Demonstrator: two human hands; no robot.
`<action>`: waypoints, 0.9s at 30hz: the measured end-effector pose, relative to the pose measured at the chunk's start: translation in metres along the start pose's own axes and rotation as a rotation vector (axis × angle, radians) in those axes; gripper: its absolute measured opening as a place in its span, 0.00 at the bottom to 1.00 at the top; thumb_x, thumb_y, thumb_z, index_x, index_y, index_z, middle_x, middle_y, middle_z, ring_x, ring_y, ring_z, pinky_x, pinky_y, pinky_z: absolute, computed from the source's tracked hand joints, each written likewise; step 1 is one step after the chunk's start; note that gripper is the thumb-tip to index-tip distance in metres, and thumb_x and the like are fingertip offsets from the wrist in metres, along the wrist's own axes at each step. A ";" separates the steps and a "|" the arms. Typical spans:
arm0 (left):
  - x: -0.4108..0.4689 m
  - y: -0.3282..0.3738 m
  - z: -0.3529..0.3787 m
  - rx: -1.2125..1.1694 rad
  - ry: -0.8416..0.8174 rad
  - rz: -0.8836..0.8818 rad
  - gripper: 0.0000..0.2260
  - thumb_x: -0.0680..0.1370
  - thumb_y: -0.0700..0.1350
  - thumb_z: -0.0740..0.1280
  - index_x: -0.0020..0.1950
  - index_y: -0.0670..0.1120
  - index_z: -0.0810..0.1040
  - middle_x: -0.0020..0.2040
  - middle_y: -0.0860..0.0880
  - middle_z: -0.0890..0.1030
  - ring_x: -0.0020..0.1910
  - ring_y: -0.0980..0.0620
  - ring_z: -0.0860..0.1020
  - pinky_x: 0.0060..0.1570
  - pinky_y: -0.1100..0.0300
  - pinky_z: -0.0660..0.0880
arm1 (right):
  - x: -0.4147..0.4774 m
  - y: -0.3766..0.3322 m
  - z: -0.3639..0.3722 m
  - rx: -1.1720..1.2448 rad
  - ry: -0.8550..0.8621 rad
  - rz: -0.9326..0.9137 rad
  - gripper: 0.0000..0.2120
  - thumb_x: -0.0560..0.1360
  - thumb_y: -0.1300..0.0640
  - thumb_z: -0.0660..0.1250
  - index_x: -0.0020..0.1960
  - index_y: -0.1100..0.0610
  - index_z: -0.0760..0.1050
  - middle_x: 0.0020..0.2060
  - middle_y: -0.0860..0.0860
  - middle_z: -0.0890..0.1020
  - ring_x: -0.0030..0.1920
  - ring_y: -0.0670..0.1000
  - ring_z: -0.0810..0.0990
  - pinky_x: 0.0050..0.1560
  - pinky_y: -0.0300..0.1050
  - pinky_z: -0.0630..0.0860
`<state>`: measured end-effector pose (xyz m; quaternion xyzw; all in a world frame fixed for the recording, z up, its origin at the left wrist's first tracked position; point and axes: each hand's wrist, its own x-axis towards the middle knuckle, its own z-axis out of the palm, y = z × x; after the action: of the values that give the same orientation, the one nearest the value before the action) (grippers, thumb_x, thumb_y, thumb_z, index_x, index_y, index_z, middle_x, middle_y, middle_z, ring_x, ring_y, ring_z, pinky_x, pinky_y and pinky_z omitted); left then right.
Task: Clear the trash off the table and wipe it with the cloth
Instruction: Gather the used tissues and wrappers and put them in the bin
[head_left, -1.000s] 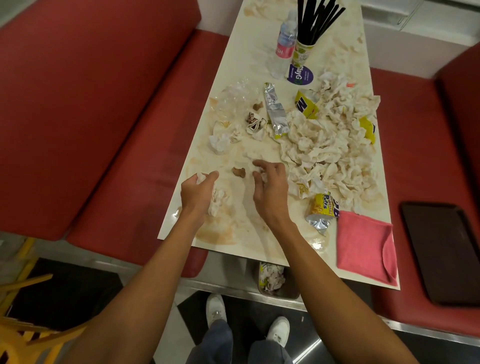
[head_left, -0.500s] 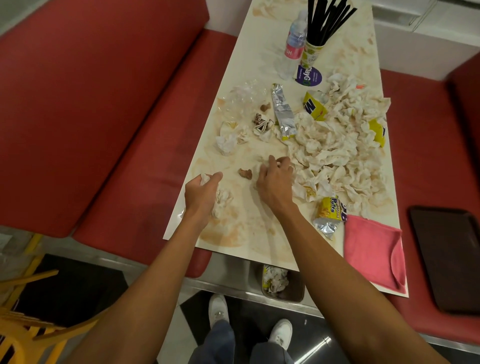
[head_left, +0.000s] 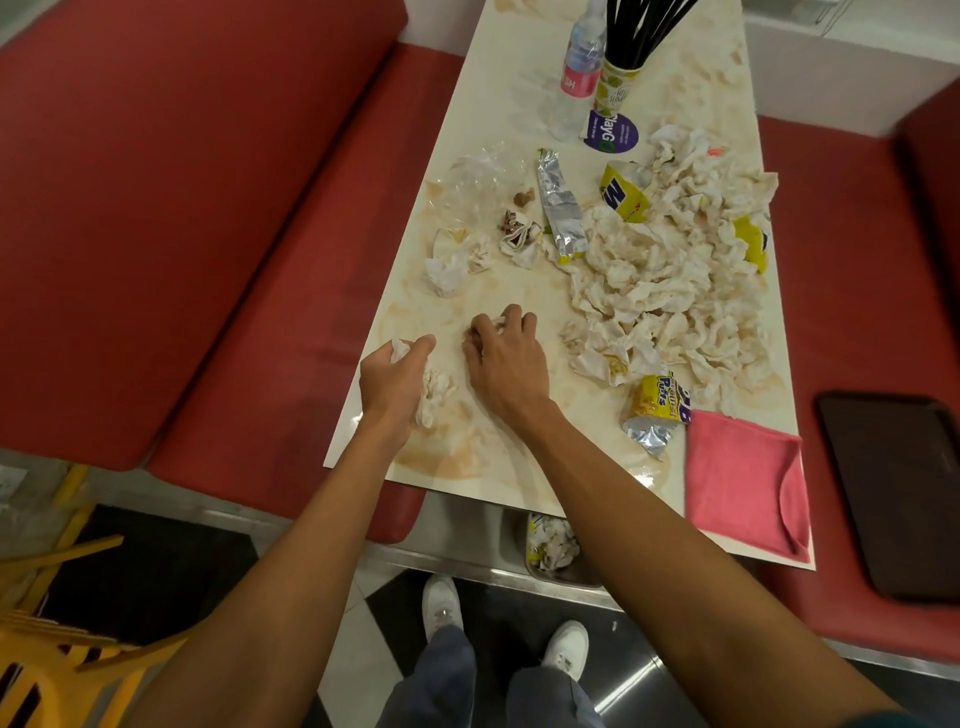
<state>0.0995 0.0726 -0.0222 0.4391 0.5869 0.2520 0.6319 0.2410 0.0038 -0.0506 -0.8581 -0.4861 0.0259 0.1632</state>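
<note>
The stained cream table (head_left: 519, 104) is strewn with trash. My left hand (head_left: 392, 376) grips a crumpled white napkin wad (head_left: 434, 395) near the table's front left edge. Just to its right, my right hand (head_left: 506, 364) curls its fingers over a small napkin scrap (head_left: 496, 323) and the brown bit under it. A large heap of crumpled napkins (head_left: 670, 280) covers the right half. A yellow snack packet (head_left: 657, 410) lies beside the folded pink cloth (head_left: 743, 488) at the front right corner.
A silver wrapper (head_left: 558, 208), clear plastic (head_left: 472, 182), small napkin balls (head_left: 452, 260), a water bottle (head_left: 576, 78) and a cup of black straws (head_left: 618, 85) stand farther back. A bin (head_left: 553, 545) with trash sits under the front edge. Red benches flank the table; a dark tray (head_left: 898, 493) lies right.
My right hand has slid left from the napkin heap onto the small brown bit, closing over it with a scrap. The left hand keeps its napkin wad.
</note>
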 end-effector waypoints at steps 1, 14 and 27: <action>-0.002 0.000 -0.001 0.009 -0.001 0.003 0.15 0.66 0.57 0.78 0.32 0.49 0.76 0.31 0.51 0.74 0.36 0.45 0.74 0.51 0.32 0.82 | -0.004 0.001 -0.002 0.018 -0.014 -0.013 0.13 0.84 0.48 0.62 0.60 0.56 0.75 0.58 0.60 0.72 0.55 0.60 0.72 0.37 0.56 0.80; -0.065 -0.017 0.031 0.265 -0.033 0.171 0.14 0.76 0.53 0.74 0.38 0.46 0.77 0.31 0.54 0.79 0.32 0.54 0.76 0.37 0.58 0.75 | -0.090 0.055 -0.054 0.448 -0.226 0.033 0.09 0.77 0.49 0.74 0.51 0.53 0.81 0.47 0.49 0.80 0.47 0.49 0.77 0.49 0.42 0.69; -0.206 -0.105 0.089 0.533 -0.174 0.444 0.16 0.79 0.52 0.73 0.35 0.45 0.77 0.32 0.47 0.79 0.30 0.56 0.72 0.34 0.63 0.71 | -0.237 0.151 -0.122 0.709 -0.151 0.235 0.07 0.77 0.48 0.75 0.48 0.51 0.82 0.46 0.42 0.85 0.49 0.35 0.80 0.46 0.25 0.70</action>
<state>0.1265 -0.1734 -0.0111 0.7252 0.4662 0.1829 0.4725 0.2659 -0.2990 -0.0084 -0.7940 -0.3559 0.2741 0.4096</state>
